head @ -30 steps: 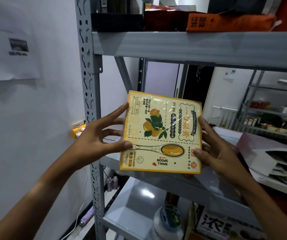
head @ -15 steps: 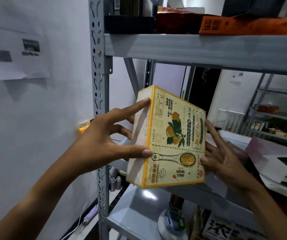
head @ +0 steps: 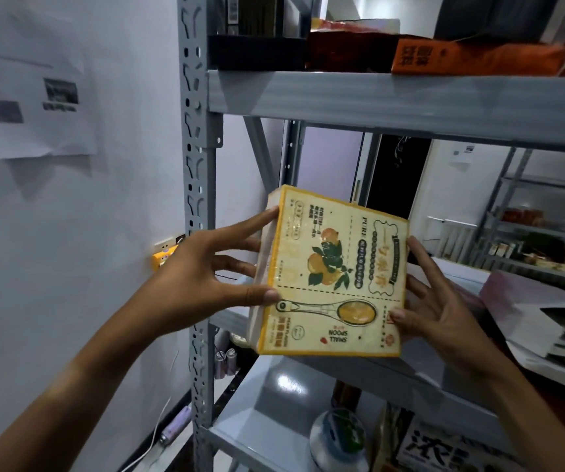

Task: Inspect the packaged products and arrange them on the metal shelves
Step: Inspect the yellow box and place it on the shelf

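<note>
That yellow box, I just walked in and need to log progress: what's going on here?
A person holds the yellow box up in front of the metal shelves, printed face toward the camera. The left hand grips its left side, thumb on the front; the right hand holds its right edge. It is not on a shelf yet. Other packages, including an orange box, sit on the shelf above.

Views: we have one, head-worn, wide-angle.
Facing: forward, slightly down, toward the metal shelves (head: pixel 400 100).
Nearness: close; our hands fill the middle.
</note>
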